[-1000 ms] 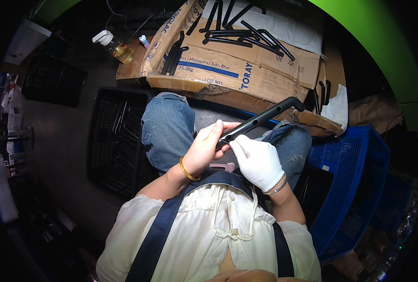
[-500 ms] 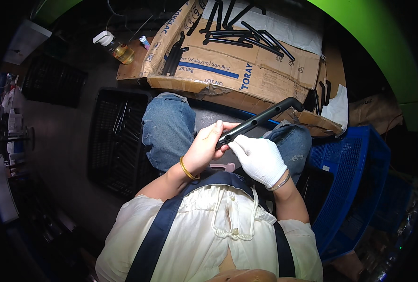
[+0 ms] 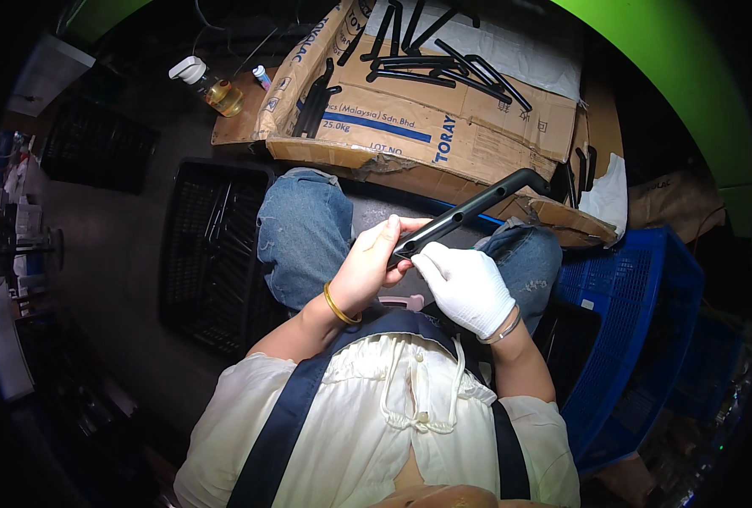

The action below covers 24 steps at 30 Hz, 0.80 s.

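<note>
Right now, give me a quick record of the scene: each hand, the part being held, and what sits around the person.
left hand: bare, grips near end of black bar
right hand: white glove, at the bar's near end
bar: slanted over knees, far end bent
ahead: cardboard box with more black bars
left: black crate
right: blue crate

The long bar (image 3: 469,212) is black, same as the loose bars (image 3: 431,63) on the brown cardboard (image 3: 477,140), which has a blue stripe. The right hand (image 3: 467,288) wears a white glove; the left hand (image 3: 367,271) shows a gold bangle. Jeans faded blue, crate (image 3: 638,339) bright blue, tray (image 3: 211,254) black, perhaps dark grey in this dimness.
</note>
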### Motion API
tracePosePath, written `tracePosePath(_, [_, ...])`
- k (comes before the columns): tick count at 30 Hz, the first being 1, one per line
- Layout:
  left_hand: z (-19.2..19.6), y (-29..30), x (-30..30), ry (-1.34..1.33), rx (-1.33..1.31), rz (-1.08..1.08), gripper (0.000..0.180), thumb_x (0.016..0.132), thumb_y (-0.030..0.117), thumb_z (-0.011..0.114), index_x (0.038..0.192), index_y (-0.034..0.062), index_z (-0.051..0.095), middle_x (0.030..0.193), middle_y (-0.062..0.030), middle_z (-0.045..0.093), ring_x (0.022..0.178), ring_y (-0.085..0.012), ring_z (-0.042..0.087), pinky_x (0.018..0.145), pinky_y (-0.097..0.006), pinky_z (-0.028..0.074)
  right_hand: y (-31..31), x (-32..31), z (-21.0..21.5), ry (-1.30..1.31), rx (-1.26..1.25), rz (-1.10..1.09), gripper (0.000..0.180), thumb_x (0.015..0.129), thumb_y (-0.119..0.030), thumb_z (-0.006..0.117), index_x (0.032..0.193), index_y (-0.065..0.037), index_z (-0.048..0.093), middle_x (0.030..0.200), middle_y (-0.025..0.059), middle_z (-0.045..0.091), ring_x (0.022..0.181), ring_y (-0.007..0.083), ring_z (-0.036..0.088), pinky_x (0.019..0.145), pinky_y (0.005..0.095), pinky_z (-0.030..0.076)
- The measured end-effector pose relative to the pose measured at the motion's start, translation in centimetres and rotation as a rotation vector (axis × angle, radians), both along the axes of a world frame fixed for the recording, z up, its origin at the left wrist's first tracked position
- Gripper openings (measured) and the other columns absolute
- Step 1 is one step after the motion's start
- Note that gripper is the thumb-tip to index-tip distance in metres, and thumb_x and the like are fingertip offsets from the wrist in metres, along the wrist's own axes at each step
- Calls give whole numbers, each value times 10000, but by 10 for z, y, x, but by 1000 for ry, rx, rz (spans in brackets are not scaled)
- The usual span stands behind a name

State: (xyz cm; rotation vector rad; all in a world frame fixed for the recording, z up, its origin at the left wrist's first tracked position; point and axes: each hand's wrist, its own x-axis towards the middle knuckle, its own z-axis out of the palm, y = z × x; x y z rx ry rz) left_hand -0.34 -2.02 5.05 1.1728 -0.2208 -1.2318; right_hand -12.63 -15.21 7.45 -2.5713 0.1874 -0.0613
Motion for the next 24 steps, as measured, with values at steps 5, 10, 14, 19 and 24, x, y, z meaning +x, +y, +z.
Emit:
tracePosePath(5, [-10,2,-2,120,-149,32,478,1082,359,311,1330,3,514,742,-13,524,526,-16,339,457,-160,262,-7,-2,-12,-181,398,-134,139,934,-151,534,984,-69,635,815,128,648,709,294,670,588,384,529])
tracePosePath(10, [-7,-3,-7,30,-143,190,461,1085,352,298,1390,39,441,807,-23,535,535,-21,357,494,-172,305,18,-1,-12,-306,156,-268,107,923,-155,579,913,-65,637,799,107,612,669,297,636,580,386,512])
tracePosePath(14, [-10,-4,-11,-76,-188,148,442,1087,336,295,1387,50,448,817,-18,532,536,-13,352,505,-174,316,27,6,-4,-229,199,-312,124,924,-195,603,912,-77,641,773,99,632,640,295,653,569,386,521])
tracePosePath(19, [-14,-3,-11,-85,-174,157,440,1087,338,296,1381,52,455,818,-18,531,539,-10,340,503,-173,312,27,8,-3,-211,184,-324,154,924,-230,617,914,-79,645,758,102,650,610,302,664,555,386,529])
tracePosePath(24, [-12,-4,-11,-115,-143,153,434,1087,333,302,1375,52,465,822,-19,534,541,-10,338,499,-173,308,27,7,-9,-167,147,-313,157,932,-236,601,925,-85,645,705,110,645,583,306,655,528,399,523])
